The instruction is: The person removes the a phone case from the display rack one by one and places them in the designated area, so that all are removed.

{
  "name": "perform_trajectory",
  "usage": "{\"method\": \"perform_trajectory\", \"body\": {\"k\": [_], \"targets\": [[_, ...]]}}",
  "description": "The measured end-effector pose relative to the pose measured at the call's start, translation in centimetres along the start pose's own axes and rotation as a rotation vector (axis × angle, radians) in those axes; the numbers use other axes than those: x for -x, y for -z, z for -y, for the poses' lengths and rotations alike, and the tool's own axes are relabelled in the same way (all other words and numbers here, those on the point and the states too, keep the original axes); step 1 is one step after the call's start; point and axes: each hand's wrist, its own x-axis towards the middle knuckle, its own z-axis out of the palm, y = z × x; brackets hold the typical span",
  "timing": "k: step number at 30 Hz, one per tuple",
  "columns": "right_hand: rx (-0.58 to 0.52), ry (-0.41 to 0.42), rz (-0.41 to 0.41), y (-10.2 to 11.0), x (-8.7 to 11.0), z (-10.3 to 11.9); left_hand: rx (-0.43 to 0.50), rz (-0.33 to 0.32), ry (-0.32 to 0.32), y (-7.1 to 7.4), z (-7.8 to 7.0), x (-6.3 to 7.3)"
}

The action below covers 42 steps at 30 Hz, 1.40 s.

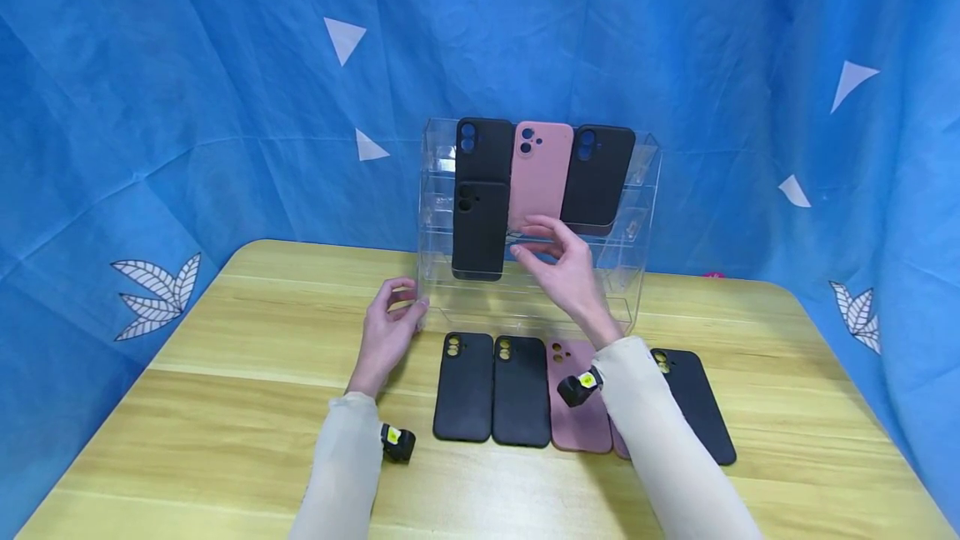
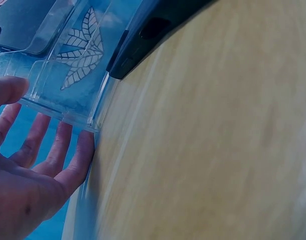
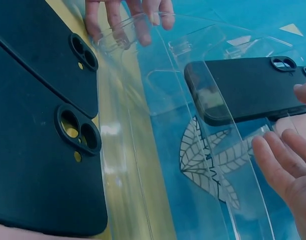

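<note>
Flat phone cases [image 1: 465, 390]: black and pink, side by side on the table [image 1: 300, 457], camera cutouts toward the rack, presumably ordered for reach.
Left hand [image 1: 386, 336]: fingers spread, touching the clear rack's [image 1: 465, 307] left end, apparently steadying it.
Right hand [image 1: 566, 269]: thumb and fingers apart (nothing pinched), just beside the lower black case [image 1: 480, 232].
Rack's upper part: two black cases [image 1: 600, 182] flank a pink case [image 1: 542, 169], likely propped for display.
Backdrop: blue curtain [image 1: 225, 90].
</note>
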Motion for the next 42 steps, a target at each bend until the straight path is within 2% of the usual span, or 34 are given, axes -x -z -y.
{"method": "perform_trajectory", "body": {"k": [17, 25, 31, 35, 37, 42], "targets": [[-0.012, -0.009, -0.052, -2.0, -0.5, -0.4, 0.003, -0.003, -0.005, 0.0, -0.1, 0.1], [-0.003, -0.026, -0.128, -3.0, -0.8, -0.5, -0.003, -0.007, -0.004, 0.0, -0.1, 0.1], [-0.010, 0.002, -0.193, -3.7, -0.7, 1.2, 0.004, -0.003, -0.003, 0.0, -0.1, 0.1], [-0.037, 0.016, -0.213, -3.9, -0.3, 2.8, 0.001, 0.002, -0.002, 0.0, -0.1, 0.1], [-0.050, 0.017, -0.217, -3.9, -0.3, 2.9, 0.000, 0.004, -0.002, 0.0, -0.1, 0.2], [-0.061, 0.029, -0.223, -3.9, -0.8, 1.3, 0.007, 0.003, 0.002, 0.1, -0.3, 0.3]]}}
